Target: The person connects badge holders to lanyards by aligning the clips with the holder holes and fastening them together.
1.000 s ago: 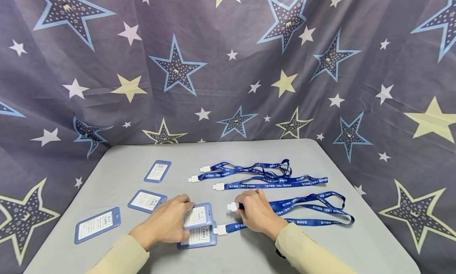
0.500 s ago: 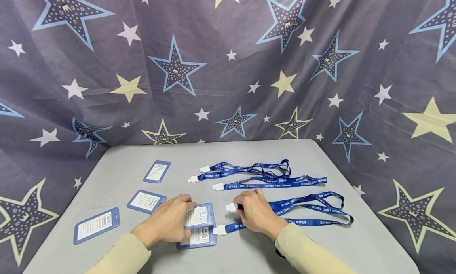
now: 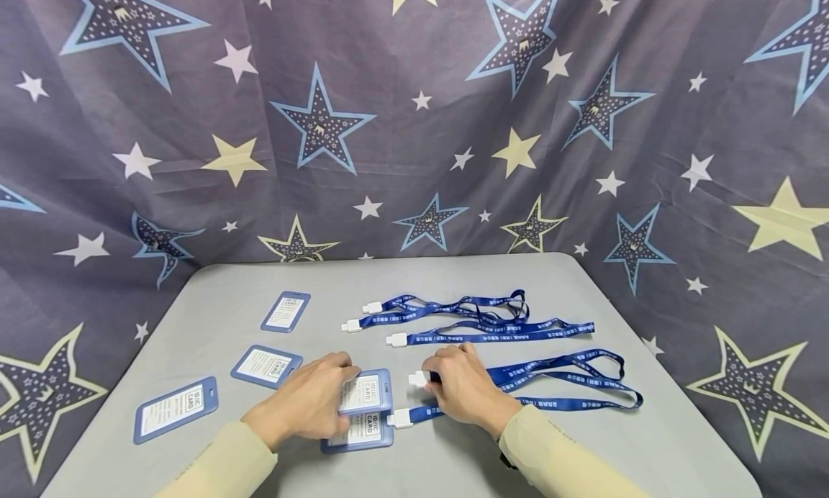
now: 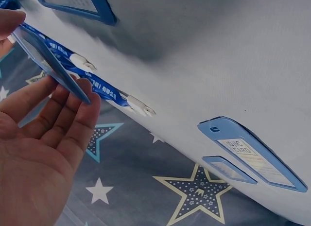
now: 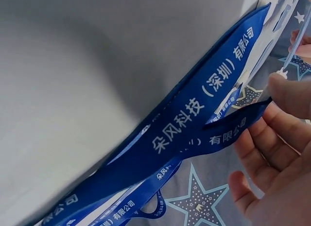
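My left hand (image 3: 307, 399) holds a blue ID card holder (image 3: 367, 393) by its edges, thumb on one side and fingers on the other; in the left wrist view this holder (image 4: 53, 63) is raised off the table. Facing it, my right hand (image 3: 466, 384) pinches a blue lanyard (image 3: 547, 368) just behind its white clip (image 3: 418, 379). A small gap separates the clip from the holder's slotted end. Partly hidden below the held one, another card holder (image 3: 369, 432) lies on the table, its slotted end meeting the white clip (image 3: 401, 418) of a second lanyard.
Three more blue card holders lie at the left: one near the back (image 3: 286, 311), a middle holder (image 3: 262, 365) and a front-left holder (image 3: 176, 409). Further blue lanyards (image 3: 447, 309) with white clips lie behind my hands. A star-patterned curtain (image 3: 414, 124) hangs beyond the grey table (image 3: 311, 275).
The held card holder has shifted slightly right and the pinched clip slightly left, so the gap between them is narrower. Everything else looks the same.
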Demonstrator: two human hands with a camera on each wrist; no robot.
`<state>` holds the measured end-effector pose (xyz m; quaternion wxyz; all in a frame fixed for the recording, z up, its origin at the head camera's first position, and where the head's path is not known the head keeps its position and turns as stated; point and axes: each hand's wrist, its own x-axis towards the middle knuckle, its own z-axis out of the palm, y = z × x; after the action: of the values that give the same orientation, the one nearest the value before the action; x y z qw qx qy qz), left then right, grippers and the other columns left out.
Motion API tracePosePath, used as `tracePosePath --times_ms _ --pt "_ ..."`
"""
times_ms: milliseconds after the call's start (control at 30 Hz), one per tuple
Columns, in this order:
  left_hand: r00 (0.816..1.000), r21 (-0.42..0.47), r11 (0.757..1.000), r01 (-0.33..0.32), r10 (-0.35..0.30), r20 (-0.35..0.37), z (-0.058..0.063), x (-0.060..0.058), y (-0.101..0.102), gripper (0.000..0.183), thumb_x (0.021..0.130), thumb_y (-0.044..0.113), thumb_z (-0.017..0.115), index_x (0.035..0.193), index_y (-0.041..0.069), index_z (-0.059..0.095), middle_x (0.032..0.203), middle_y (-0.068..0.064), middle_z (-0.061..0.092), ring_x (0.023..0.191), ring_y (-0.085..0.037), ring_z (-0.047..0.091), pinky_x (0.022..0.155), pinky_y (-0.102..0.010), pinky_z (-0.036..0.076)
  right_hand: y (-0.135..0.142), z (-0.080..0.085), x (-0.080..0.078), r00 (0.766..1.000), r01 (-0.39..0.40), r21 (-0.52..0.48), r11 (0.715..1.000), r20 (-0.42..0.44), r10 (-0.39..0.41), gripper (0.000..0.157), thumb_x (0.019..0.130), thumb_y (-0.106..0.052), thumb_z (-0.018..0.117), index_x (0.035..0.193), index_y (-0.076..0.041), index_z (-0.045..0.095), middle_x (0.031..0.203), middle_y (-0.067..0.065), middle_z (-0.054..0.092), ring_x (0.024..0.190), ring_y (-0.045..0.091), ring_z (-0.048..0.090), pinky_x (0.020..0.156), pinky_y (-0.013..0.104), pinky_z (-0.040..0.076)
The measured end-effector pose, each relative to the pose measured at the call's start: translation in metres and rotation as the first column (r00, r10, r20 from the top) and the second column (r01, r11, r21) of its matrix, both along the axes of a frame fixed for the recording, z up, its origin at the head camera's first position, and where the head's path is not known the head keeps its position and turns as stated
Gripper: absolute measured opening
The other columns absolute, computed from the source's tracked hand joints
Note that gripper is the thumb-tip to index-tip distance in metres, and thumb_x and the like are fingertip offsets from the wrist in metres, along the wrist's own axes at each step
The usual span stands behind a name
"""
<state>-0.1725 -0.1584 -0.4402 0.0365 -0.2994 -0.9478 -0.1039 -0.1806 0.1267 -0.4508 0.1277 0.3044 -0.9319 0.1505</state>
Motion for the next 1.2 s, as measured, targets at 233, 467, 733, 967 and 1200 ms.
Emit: tracePosePath --times_ms 233,467,733,967,1200 --pt "1.000 -0.004 1.000 0.012 -0.012 -0.002 0.000 -0.001 0.001 0.074 0.058 0.030 0.087 0.124 -0.001 0.071 0.113 -0.005 0.064 0.100 -0.021 0.062 0.088 -0.044 0.057 -0.001 0.000 0.001 1.000 -0.012 0.001 1.000 -0.004 0.012 0.017 0.084 -0.017 0.082 0.100 -0.018 0.077 0.092 -0.006 0.071 0.088 0.012 0.062 0.082 0.032 0.040" --pt "0.999 -0.010 1.000 0.017 -0.017 0.027 0.001 -0.001 0.003 0.076 0.059 0.031 0.087 0.126 0.000 0.070 0.114 -0.004 0.063 0.102 -0.020 0.061 0.088 -0.043 0.057 -0.002 0.000 0.001 1.000 -0.028 0.008 1.000 -0.013 0.028 0.016 0.083 -0.017 0.082 0.098 -0.018 0.077 0.090 -0.007 0.071 0.086 0.012 0.060 0.082 0.032 0.040" --pt "0.999 -0.010 1.000 0.026 -0.026 0.026 0.001 -0.001 0.005 0.075 0.058 0.031 0.087 0.124 -0.001 0.071 0.111 -0.002 0.062 0.097 -0.018 0.060 0.084 -0.041 0.057 -0.002 -0.001 0.001 0.999 -0.036 0.021 0.999 -0.006 0.037 0.014 0.084 -0.017 0.081 0.097 -0.019 0.077 0.089 -0.008 0.070 0.084 0.011 0.059 0.084 0.032 0.041" --pt "0.999 -0.010 0.999 0.052 -0.052 0.012 0.002 -0.002 0.007 0.074 0.057 0.030 0.087 0.122 -0.001 0.071 0.108 -0.001 0.062 0.093 -0.016 0.060 0.082 -0.039 0.058 -0.003 -0.002 0.001 0.999 -0.047 0.034 0.998 0.009 0.047 0.010 0.085 -0.019 0.080 0.092 -0.022 0.074 0.086 -0.013 0.067 0.083 0.009 0.057 0.084 0.032 0.040" --pt "0.998 -0.016 0.998 0.056 -0.055 0.022 0.004 -0.003 0.010 0.075 0.057 0.031 0.087 0.123 -0.002 0.071 0.110 -0.002 0.063 0.094 -0.017 0.060 0.083 -0.039 0.058 -0.003 -0.002 0.001 0.998 -0.057 0.030 0.998 0.014 0.057 0.009 0.085 -0.019 0.080 0.092 -0.021 0.075 0.087 -0.012 0.068 0.084 0.008 0.059 0.085 0.033 0.041"
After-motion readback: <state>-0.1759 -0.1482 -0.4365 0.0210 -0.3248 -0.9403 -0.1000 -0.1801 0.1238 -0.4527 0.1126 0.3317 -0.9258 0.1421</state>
